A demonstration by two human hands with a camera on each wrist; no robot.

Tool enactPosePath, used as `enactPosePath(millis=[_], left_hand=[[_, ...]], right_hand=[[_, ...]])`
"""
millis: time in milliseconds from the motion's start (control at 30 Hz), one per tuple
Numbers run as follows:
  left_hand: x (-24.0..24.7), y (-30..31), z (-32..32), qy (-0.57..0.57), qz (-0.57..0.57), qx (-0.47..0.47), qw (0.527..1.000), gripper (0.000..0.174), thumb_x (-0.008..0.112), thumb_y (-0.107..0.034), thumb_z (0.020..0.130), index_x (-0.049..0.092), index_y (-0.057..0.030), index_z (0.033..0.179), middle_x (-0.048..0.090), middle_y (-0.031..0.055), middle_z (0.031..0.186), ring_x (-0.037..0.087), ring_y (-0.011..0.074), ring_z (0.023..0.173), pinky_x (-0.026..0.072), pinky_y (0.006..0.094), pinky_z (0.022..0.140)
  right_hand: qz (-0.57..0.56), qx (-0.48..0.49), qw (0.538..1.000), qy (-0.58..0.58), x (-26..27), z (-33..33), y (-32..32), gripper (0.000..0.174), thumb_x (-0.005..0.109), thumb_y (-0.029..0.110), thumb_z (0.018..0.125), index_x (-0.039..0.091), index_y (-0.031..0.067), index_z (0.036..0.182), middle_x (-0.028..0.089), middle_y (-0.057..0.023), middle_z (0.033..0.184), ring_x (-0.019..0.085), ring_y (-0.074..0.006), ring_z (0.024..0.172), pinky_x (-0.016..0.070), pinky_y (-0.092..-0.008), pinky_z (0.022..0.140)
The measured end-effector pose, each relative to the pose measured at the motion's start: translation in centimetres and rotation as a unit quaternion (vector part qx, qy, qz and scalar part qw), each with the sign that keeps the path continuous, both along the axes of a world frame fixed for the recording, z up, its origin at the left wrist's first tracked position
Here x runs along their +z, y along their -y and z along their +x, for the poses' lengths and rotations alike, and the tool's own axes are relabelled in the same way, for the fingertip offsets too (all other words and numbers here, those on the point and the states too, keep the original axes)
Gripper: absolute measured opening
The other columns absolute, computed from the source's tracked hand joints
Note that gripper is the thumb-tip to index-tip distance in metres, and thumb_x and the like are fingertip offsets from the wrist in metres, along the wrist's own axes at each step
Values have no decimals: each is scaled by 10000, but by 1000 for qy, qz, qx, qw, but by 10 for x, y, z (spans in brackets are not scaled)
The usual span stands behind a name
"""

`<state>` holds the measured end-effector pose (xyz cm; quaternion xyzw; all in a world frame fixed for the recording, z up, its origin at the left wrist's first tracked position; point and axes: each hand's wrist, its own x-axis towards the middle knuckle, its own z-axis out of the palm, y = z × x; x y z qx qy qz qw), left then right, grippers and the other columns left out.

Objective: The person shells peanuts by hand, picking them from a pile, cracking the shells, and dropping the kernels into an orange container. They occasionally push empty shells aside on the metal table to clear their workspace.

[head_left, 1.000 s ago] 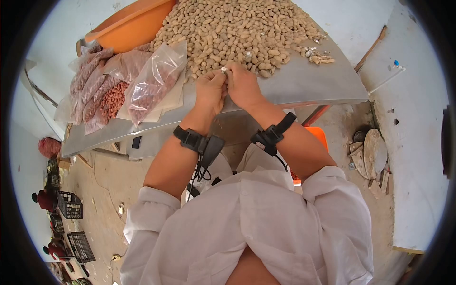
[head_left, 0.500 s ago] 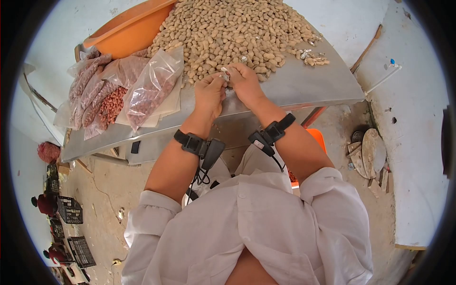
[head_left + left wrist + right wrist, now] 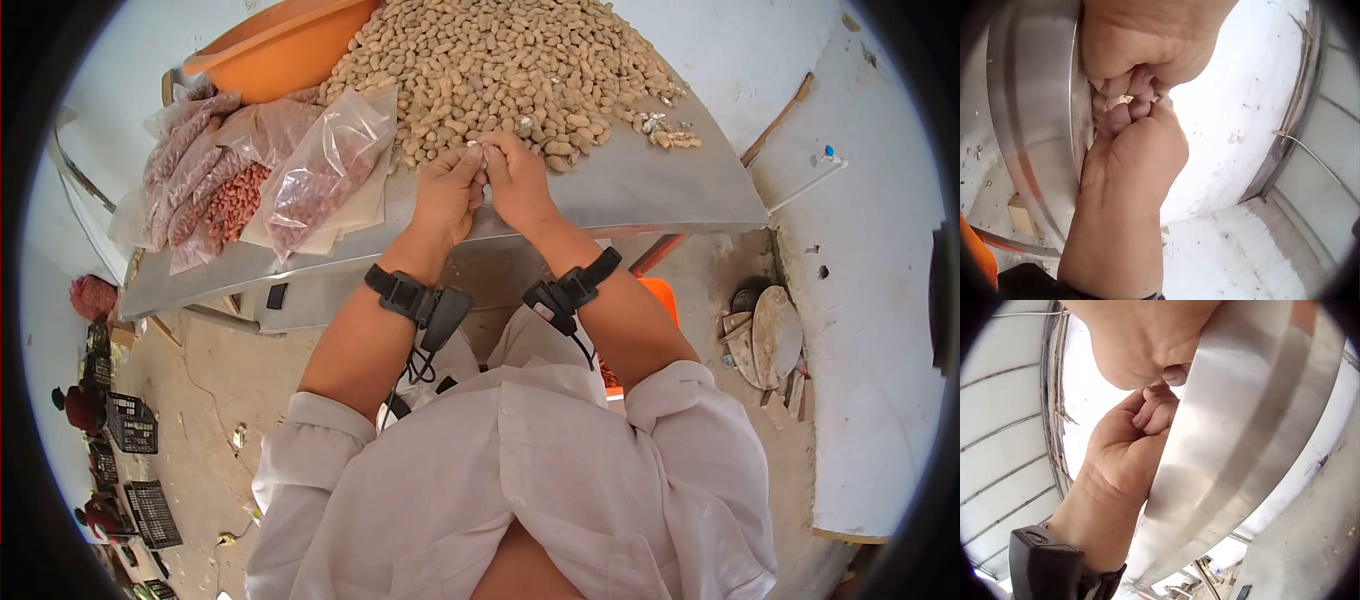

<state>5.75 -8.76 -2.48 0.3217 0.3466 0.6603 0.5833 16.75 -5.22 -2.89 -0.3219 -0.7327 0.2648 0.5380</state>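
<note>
Both hands meet at the near edge of the peanut pile point(image 3: 500, 70), fingertips together just above the metal table. The left hand point(image 3: 445, 192) and the right hand point(image 3: 518, 185) pinch a peanut point(image 3: 473, 145) between them; only a small pale bit of it shows. In the left wrist view a pale scrap of shell point(image 3: 1124, 100) peeks out among the curled fingers. The right wrist view has the left hand point(image 3: 1129, 444) with its fingers folded in, the peanut hidden there.
Clear bags of red peanut kernels point(image 3: 320, 185) lie left of the hands on the metal table point(image 3: 640, 195). Behind them stands an orange basin point(image 3: 285, 55). Some opened shells point(image 3: 660, 128) sit at the pile's right side. Beneath the table's right part is an orange container point(image 3: 660, 300).
Half a second ago the fingertips were slightly apart, with a pale opened shell showing between them. Now they are closer together and cover most of it.
</note>
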Motion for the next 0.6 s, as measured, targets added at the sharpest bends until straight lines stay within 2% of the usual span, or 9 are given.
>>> enactPosePath(millis=[100,200,300,400,600], left_hand=[[0,2,2,-5,16,9,1000,134,564,-164,907,576,-50,840,531,0,674,381,50,481,285,180,422],[-3,1,2,-14,25,15,999,129,560,-153,908,577,-46,838,526,-1,672,376,53,480,283,178,423],[-2,2,5,-20,32,28,999,128,548,-143,913,578,-42,840,523,-1,672,375,56,481,283,179,426],[4,6,8,-32,43,32,998,139,524,-139,924,580,-38,848,523,1,673,391,59,490,289,183,430],[2,4,8,-31,59,18,998,173,487,-148,943,585,-36,854,519,-2,670,424,61,519,292,178,434]], right_hand=[[-58,58,995,-63,-6,1,-7,174,481,143,899,561,7,974,617,-131,830,597,-261,775,468,-346,711],[-169,126,972,-106,-2,6,-10,175,485,145,905,553,-6,959,581,-72,737,553,-163,662,449,-286,601],[-290,253,899,-209,8,11,-6,160,490,146,908,548,0,937,526,-32,662,483,-106,550,385,-236,488],[-258,258,907,-210,8,9,-6,131,484,135,911,540,17,912,487,-14,618,422,-82,488,320,-210,434],[-263,255,891,-268,1,9,-8,104,483,114,894,527,21,876,511,-37,622,449,-95,495,340,-214,443]])
